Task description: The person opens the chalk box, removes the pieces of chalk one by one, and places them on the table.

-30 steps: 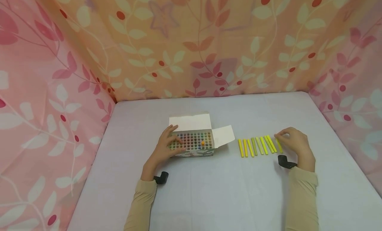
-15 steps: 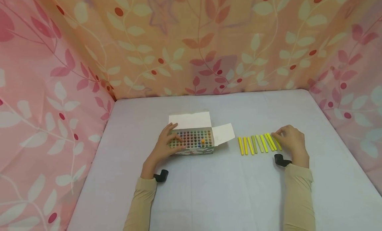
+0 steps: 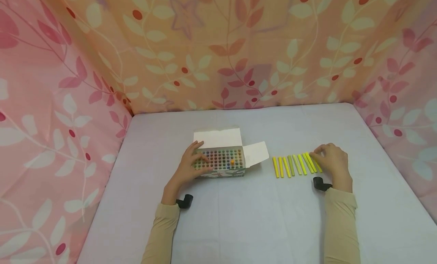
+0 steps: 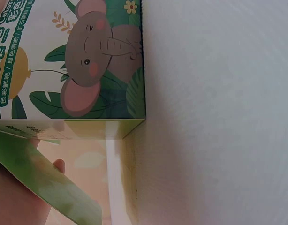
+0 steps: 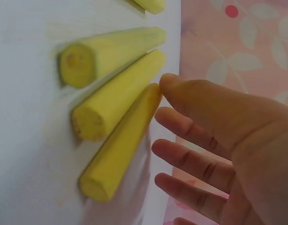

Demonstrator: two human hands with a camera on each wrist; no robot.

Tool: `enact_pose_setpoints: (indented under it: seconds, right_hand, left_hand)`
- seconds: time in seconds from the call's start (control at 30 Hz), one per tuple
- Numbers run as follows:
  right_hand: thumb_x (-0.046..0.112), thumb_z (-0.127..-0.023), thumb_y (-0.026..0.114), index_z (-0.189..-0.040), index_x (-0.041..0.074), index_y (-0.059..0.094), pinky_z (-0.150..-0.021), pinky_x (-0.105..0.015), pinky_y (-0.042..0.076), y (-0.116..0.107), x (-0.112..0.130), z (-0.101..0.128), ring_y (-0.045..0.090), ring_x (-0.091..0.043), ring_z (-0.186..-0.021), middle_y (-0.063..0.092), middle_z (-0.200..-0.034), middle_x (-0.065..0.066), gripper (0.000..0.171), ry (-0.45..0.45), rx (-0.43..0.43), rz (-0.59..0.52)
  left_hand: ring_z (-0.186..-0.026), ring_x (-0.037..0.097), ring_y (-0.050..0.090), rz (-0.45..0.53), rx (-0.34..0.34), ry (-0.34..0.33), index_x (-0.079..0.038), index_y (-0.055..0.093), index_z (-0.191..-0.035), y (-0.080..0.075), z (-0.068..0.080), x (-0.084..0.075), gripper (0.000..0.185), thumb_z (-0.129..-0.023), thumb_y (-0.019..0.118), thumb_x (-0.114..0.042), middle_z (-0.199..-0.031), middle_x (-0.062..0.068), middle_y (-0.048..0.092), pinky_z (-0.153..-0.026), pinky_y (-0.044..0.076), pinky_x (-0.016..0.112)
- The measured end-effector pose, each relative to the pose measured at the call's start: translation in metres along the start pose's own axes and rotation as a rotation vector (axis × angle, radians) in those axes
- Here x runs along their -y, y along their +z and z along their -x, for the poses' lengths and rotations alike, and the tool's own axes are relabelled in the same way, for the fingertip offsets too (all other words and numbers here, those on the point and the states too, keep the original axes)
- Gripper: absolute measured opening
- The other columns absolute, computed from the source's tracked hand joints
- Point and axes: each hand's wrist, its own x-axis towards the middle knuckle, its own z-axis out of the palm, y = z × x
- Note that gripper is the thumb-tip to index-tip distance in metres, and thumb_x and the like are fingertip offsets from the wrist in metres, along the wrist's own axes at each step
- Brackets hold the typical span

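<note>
My left hand (image 3: 187, 165) holds the left end of an open box (image 3: 222, 173) of coloured chalk, thumb near the front edge and other fingers over the top and back. One orange chalk stick (image 3: 232, 162) stands above the others. In the left wrist view, the box front (image 4: 87, 61) shows an elephant, and a flap partly hides the hand. My right hand (image 3: 332, 159) is over the right end of a row of yellow and greenish chalk sticks (image 3: 285, 167). In the right wrist view, its thumb touches the far end of the last yellow stick (image 5: 118, 150), with the fingers spread apart.
The box's white lid (image 3: 218, 137) stands up at the back, and a side flap (image 3: 257, 154) sticks out right towards the row. Everything rests on a white-covered table (image 3: 259, 218). Patterned curtains (image 3: 211, 66) hang behind and at both sides.
My right hand has moved slightly left, bringing the last yellow chalk stick closer to its neighbour in the row. My left hand has stayed on the box.
</note>
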Motion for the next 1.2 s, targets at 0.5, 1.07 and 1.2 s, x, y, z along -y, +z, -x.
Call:
enact_pose_setpoints:
  seconds: [0.5, 1.07, 1.2]
  right_hand:
    - [0.035, -0.093, 0.055, -0.115, 0.005, 0.06, -0.087, -0.062, 0.034, -0.02, 0.038, 0.007, 0.045, -0.045, -0.112, 0.053, -0.119, -0.024, 0.037, -0.151, -0.15, -0.156]
    - [0.02, -0.083, 0.071, -0.099, 0.008, 0.067, -0.089, -0.055, 0.038, -0.013, 0.115, 0.011, 0.053, -0.035, -0.105, 0.061, -0.108, -0.012, 0.021, -0.468, -0.262, -0.274]
    - [0.022, -0.081, 0.073, -0.097, 0.01, 0.069, -0.084, -0.051, 0.04, -0.005, 0.137, 0.013, 0.054, -0.032, -0.102, 0.062, -0.106, -0.009, 0.02, -0.548, -0.253, -0.282]
  left_hand:
    - [-0.143, 0.019, 0.008, -0.006, 0.001, -0.009, -0.03, 0.065, -0.085, 0.002, 0.0, 0.002, 0.023, -0.074, 0.074, -0.048, -0.15, -0.006, 0.027, -0.109, 0.012, 0.06]
    - [-0.143, 0.019, 0.008, -0.011, 0.003, -0.009, -0.031, 0.065, -0.085, 0.002, 0.001, 0.004, 0.023, -0.074, 0.073, -0.05, -0.15, -0.009, 0.026, -0.11, 0.012, 0.06]
    - [-0.143, 0.019, 0.008, -0.016, 0.002, -0.016, -0.032, 0.064, -0.085, 0.002, 0.002, 0.004, 0.023, -0.074, 0.073, -0.05, -0.15, -0.01, 0.026, -0.11, 0.011, 0.059]
